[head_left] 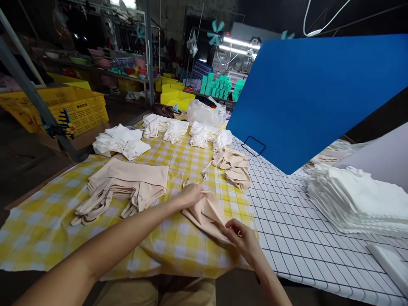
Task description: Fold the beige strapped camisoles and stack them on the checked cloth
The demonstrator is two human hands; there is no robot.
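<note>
Between my two hands a beige strapped garment [207, 214], like a camisole or bra top, is stretched just above the checked cloth. My left hand [191, 195] grips its far left edge, fingers closed. At its near right edge my right hand [239, 234] pinches the fabric between thumb and fingers. A neat stack of beige garments [127, 180] lies to the left, with straps hanging toward me. Beyond my hands rests a loose, crumpled pile of beige garments [232, 165]. The held garment's strap ends are partly hidden by my left hand.
White garment piles [121, 140] line the far side of the yellow checked tablecloth [159, 250]. A blue board [312, 97] leans over the white grid-patterned cloth [274, 216] at right. A tall white stack [357, 197] stands beyond it. A yellow crate [83, 108] is at left.
</note>
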